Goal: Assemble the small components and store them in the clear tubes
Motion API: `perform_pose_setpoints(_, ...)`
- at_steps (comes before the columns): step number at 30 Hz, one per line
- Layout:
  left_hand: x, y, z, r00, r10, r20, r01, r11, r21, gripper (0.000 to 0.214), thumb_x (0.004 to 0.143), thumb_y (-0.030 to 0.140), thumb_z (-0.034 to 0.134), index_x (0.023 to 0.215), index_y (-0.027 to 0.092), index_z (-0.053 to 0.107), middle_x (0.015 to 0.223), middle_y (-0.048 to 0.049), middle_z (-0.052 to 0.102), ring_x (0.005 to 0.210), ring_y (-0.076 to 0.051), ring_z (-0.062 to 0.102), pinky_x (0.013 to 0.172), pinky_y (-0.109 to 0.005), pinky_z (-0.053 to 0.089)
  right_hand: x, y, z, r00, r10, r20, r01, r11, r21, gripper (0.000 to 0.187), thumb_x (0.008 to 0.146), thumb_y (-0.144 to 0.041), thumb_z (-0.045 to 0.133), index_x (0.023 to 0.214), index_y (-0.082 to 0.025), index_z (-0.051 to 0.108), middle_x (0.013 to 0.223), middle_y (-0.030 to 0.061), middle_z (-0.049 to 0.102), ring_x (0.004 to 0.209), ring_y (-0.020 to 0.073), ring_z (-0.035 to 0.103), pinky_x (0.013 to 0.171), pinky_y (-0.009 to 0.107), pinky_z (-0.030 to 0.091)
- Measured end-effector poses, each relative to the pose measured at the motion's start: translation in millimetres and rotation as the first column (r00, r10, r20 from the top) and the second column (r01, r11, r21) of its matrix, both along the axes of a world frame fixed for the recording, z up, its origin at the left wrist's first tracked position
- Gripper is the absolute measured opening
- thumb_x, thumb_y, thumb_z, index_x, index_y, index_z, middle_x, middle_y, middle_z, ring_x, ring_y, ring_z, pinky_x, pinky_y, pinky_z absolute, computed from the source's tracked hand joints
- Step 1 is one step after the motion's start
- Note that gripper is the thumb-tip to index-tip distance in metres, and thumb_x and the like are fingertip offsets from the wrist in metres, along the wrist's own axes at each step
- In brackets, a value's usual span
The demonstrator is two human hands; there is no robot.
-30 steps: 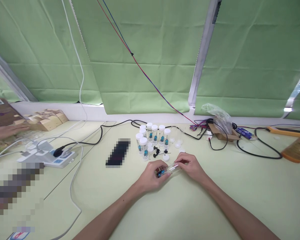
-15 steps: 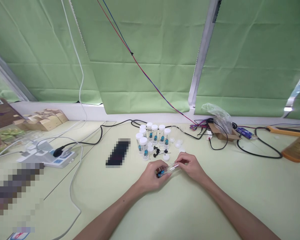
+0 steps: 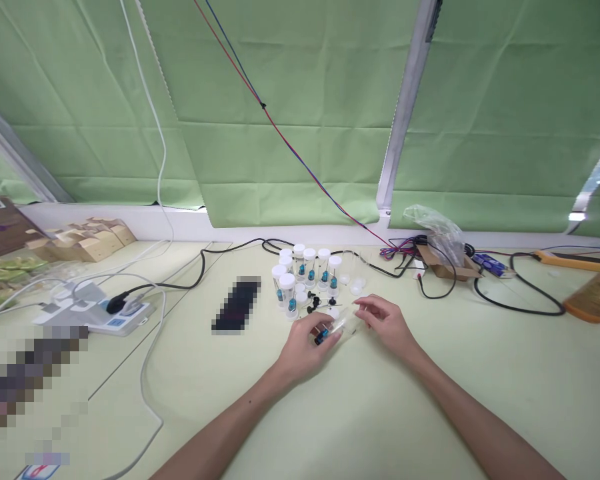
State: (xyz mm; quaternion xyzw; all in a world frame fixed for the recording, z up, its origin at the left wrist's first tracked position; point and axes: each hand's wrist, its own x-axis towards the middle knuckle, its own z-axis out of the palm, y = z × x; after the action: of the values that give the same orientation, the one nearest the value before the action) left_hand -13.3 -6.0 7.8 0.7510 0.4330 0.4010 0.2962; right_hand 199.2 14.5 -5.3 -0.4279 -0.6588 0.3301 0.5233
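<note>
While left hand [image 3: 304, 345] grips the vial [image 3: 336, 327], right hand [image 3: 387, 323] flanks it.

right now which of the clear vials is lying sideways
The vial held in the left hand, blue part inside; the capped vials behind it all stand upright.

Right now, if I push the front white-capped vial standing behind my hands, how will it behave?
The front white-capped vial is tall and narrow, so it would probably tip easily. Clear walls with one small blue part inside suggest it is light. Being round, it would likely roll on the smooth table once down.
</note>
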Motion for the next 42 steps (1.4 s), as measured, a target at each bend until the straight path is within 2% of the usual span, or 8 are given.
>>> perform_pose_setpoints(3, -2, 4, -1.7, 0.993, 0.078, 0.084, -0.077, 0.997, -0.011, 0.027, 0.082, 0.036, 0.062, 0.103, 0.019, 0.064, 0.103, -0.0073, 0.068, 0.090, -0.020, 0.062, 0.080, -0.033, 0.051, 1, -1, 2.2, 0.995, -0.094, -0.009, 0.094, 0.995, 0.013, 0.024, 0.087, -0.039, 0.058, 0.097, -0.018, 0.066, 0.083, 0.0045, 0.060, 0.056, 0.0121, 0.050, 0.052, 0.026, 0.044)
perform_pose_setpoints(6, -3, 8, -3.8, 0.980, 0.125, 0.154, -0.123, 0.992, -0.020, 0.034, 0.082, 0.036, 0.062, 0.112, 0.020, 0.060, 0.106, -0.0083, 0.067, 0.096, -0.020, 0.062, 0.085, -0.035, 0.051, 0, -3, 2.3, 0.985, -0.155, 0.069, 0.150, 0.986, 0.071, 0.025, 0.089, -0.041, 0.054, 0.095, -0.018, 0.065, 0.084, 0.0062, 0.062, 0.062, 0.0153, 0.054, 0.056, 0.027, 0.046)
perform_pose_setpoints(13, -2, 9, -5.9, 0.963, 0.130, 0.236, -0.140, 0.990, 0.026, 0.034, 0.085, 0.033, 0.060, 0.116, 0.020, 0.054, 0.112, -0.0095, 0.063, 0.099, -0.020, 0.062, 0.091, -0.038, 0.050, -12, -5, -8.3, 0.946, -0.162, 0.280, 0.122, 0.981, 0.154, 0.023, 0.092, -0.035, 0.050, 0.104, -0.020, 0.063, 0.087, 0.0072, 0.064, 0.070, 0.0185, 0.058, 0.067, 0.033, 0.050)
perform_pose_setpoints(16, -1, 7, -4.6, 0.958, 0.123, 0.260, -0.134, 0.991, 0.024, 0.030, 0.085, 0.031, 0.059, 0.111, 0.020, 0.053, 0.110, -0.0094, 0.062, 0.099, -0.019, 0.062, 0.092, -0.038, 0.049, -19, -5, -11.3, 0.919, -0.162, 0.361, 0.098, 0.977, 0.188, 0.027, 0.091, -0.031, 0.051, 0.115, -0.020, 0.058, 0.097, 0.0085, 0.063, 0.086, 0.0220, 0.059, 0.080, 0.038, 0.050)
perform_pose_setpoints(20, 1, 5, -2.2, 0.962, 0.116, 0.246, -0.122, 0.992, 0.012, 0.022, 0.084, 0.030, 0.058, 0.102, 0.021, 0.050, 0.099, -0.0067, 0.062, 0.096, -0.019, 0.061, 0.090, -0.037, 0.049, -25, -5, -14.3, 0.885, -0.127, 0.448, 0.031, 0.976, 0.214, 0.038, 0.090, -0.028, 0.052, 0.128, -0.022, 0.049, 0.119, 0.0108, 0.059, 0.113, 0.0264, 0.052, 0.096, 0.044, 0.044)
perform_pose_setpoints(23, 3, 4, -3.0, 0.969, 0.099, 0.225, -0.103, 0.995, 0.005, 0.019, 0.083, 0.027, 0.058, 0.097, 0.021, 0.048, 0.094, -0.0045, 0.059, 0.092, -0.018, 0.060, 0.088, -0.036, 0.049, -26, -4, -17.4, 0.864, -0.093, 0.495, -0.011, 0.979, 0.204, 0.045, 0.091, -0.029, 0.051, 0.134, -0.023, 0.042, 0.127, 0.0114, 0.055, 0.120, 0.0269, 0.048, 0.100, 0.046, 0.041)
perform_pose_setpoints(31, 6, 4, -10.7, 0.989, 0.110, 0.101, -0.110, 0.994, -0.006, 0.014, 0.081, 0.025, 0.057, 0.091, 0.021, 0.049, 0.085, -0.0009, 0.055, 0.078, -0.016, 0.054, 0.075, -0.030, 0.045, -28, -6, -19.3, 0.841, -0.040, 0.539, -0.050, 0.987, 0.152, 0.052, 0.092, -0.031, 0.051, 0.140, -0.026, 0.034, 0.132, 0.0103, 0.050, 0.125, 0.0269, 0.044, 0.102, 0.046, 0.040)
perform_pose_setpoints(42, 6, 3, -8.7, 0.986, 0.137, 0.093, -0.135, 0.991, -0.024, 0.018, 0.080, 0.028, 0.060, 0.093, 0.021, 0.051, 0.087, -0.0006, 0.057, 0.076, -0.015, 0.051, 0.071, -0.027, 0.042, -28, -1, -21.4, 0.830, -0.024, 0.557, -0.068, 0.987, 0.144, 0.051, 0.093, -0.029, 0.049, 0.141, -0.028, 0.032, 0.126, 0.0104, 0.053, 0.120, 0.0273, 0.046, 0.100, 0.046, 0.041)
